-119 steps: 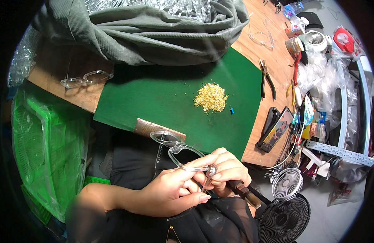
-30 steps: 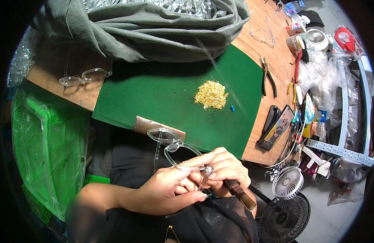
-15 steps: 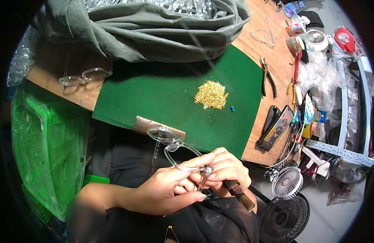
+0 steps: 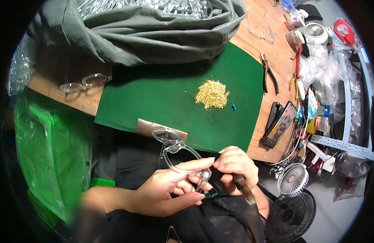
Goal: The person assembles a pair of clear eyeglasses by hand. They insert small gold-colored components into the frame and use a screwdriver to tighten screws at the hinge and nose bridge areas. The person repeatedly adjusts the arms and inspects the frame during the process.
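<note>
While our left hand (image 4: 166,192) clamped the clear glasses frame (image 4: 176,147) by the bench's (image 4: 283,77) front edge, we gripped a brown-handled tool (image 4: 247,192) in our right hand (image 4: 238,167).

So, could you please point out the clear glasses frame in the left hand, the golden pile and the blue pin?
Clear glasses frame (image 4: 176,147), head view: on the bridge.
Golden pile (image 4: 211,94), head view: on its middle.
Blue pin (image 4: 234,106), head view: on its body.
</note>
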Demonstrator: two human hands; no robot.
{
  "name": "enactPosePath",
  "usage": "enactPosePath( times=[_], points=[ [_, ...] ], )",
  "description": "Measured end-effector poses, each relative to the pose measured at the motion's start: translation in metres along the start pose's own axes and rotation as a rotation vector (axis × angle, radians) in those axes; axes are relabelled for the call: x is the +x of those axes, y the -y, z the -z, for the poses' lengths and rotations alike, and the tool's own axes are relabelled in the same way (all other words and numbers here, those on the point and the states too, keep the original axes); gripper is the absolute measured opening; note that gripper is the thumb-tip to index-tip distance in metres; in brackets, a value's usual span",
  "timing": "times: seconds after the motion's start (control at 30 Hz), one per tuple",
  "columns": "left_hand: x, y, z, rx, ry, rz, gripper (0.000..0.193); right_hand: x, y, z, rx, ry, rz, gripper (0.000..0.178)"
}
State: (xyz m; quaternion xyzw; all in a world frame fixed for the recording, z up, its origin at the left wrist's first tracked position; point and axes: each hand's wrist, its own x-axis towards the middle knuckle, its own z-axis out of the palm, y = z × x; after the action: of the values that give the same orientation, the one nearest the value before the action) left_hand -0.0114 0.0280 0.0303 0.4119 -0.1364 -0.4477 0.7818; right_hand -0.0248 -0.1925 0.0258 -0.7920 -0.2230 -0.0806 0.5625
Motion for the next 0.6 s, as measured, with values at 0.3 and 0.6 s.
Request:
enactPosePath(
  times=[0.3,0.6],
  points=[
    [0.001,0.005,-0.005,0.118,-0.091,-0.096,0.057,0.005,0.016,0.014,-0.314,0.471,-0.212,0.032],
    [0.032,-0.034,0.012,-0.012,-0.423,-0.213,0.058,0.005,-0.006,0.007,-0.233,0.360,-0.422,0.030]
  ],
)
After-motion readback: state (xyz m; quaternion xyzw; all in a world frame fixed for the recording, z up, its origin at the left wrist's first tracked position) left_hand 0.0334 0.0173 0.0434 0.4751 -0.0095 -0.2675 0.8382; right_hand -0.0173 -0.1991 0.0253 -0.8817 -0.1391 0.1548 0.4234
